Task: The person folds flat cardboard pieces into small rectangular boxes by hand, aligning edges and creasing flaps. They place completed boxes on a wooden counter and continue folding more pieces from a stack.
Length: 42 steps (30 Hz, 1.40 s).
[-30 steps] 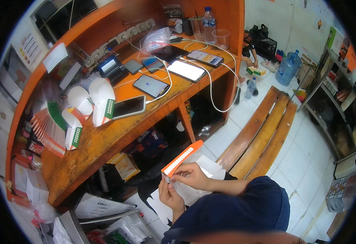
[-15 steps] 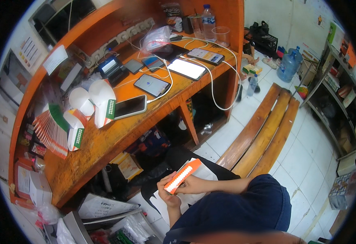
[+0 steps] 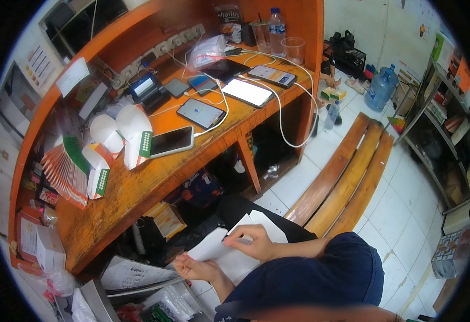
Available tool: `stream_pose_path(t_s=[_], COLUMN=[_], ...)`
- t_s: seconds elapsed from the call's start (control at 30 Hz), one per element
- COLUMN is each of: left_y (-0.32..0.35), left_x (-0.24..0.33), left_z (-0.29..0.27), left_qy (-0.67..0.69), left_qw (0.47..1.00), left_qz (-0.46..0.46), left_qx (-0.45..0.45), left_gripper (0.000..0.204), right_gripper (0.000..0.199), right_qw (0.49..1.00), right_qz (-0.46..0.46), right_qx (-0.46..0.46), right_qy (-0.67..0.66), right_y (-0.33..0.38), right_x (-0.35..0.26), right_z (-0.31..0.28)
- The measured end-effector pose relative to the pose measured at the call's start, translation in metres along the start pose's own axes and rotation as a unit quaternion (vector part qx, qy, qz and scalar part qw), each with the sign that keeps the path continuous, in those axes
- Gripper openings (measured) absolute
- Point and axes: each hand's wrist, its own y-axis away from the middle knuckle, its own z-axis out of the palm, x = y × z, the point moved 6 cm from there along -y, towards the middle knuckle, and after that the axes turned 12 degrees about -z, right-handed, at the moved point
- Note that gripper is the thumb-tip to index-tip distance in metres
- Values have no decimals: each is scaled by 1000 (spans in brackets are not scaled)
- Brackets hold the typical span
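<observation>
My left hand [image 3: 196, 269] is closed at the lower left end of a white paperboard piece [image 3: 207, 245] over my lap, its fingertips pinched at the edge. My right hand [image 3: 252, 241] is closed too, with thumb and finger together at the piece's upper right corner. A small dark spot shows at those fingertips, too small to name. Under both hands, white sheets [image 3: 267, 219] lie across my dark-trousered legs. On the desk to the left are formed white paper cartons [image 3: 136, 134] with green and orange sides, beside a fanned stack of flat orange-and-white ones [image 3: 66, 174].
The orange wooden desk [image 3: 122, 188] carries several charging phones [image 3: 201, 112], white cables, a water bottle [image 3: 277, 32] and a plastic cup [image 3: 292, 50]. A slatted wooden bench [image 3: 337, 180] stands to my right, a metal shelf [image 3: 439, 134] beyond it. Below left sits a bin of plastic packets [image 3: 173, 303].
The orange strip with a white zigzag that both hands held no longer shows; a white paperboard face is there instead. My left hand has moved left and down, and the hands are farther apart.
</observation>
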Motion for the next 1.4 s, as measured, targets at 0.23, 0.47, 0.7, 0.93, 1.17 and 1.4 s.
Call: stream_pose_path(t_s=[0.23, 0.47, 0.7, 0.93, 1.17, 1.4], left_y=[27, 23, 42, 45, 43, 6], left_x=[-8, -44, -29, -23, -22, -10], left_z=[33, 27, 27, 33, 33, 15], left_qy=[-5, 55, -148, -26, 53, 146], left_qw=[973, 933, 967, 976, 973, 961], left_qz=[-17, -276, -35, -97, -117, -232], left_qx=[-231, -226, -202, -193, -193, -42], left_gripper=[36, 35, 6, 16, 25, 39], right_gripper=[12, 13, 10, 12, 42, 45], right_qw=[998, 992, 998, 997, 952, 984], right_qz=[-40, -6, -12, 5, -168, -31], right_qx=[-15, -97, -23, -76, -206, -82], right_qy=[55, 85, 49, 32, 150, 154], right_y=[-7, -11, -25, -23, -2, -4], right_x=[7, 15, 8, 10, -8, 22], right_z=[-7, -4, -12, -11, 20, -6])
